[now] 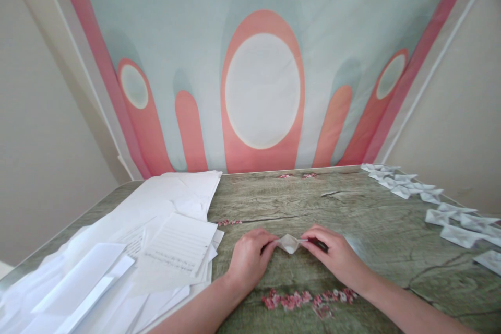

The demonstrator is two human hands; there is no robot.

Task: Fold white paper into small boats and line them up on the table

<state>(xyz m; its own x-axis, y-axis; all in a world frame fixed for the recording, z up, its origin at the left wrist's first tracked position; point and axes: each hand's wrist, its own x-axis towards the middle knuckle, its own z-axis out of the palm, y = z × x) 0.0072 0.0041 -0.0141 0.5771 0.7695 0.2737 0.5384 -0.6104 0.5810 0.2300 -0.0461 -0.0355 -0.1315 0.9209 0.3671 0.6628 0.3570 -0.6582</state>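
Note:
Between my two hands is a small folded paper boat [289,243], pale and opened a little in its middle. My left hand [252,253] pinches its left tip between thumb and fingers. On the other side, my right hand [326,249] pinches the right tip in the same way. The boat is held just over or on the wood-patterned table; I cannot tell whether it touches. Along the right edge sit several finished-looking paper boats [462,236] in loose rows.
Loose white sheets and slips of paper [176,250], some lined or printed, lie heaped on the left. The table [274,203] has a wood-grain cover with pink flower prints [289,300]. A patterned backdrop [195,36] hangs behind its far edge.

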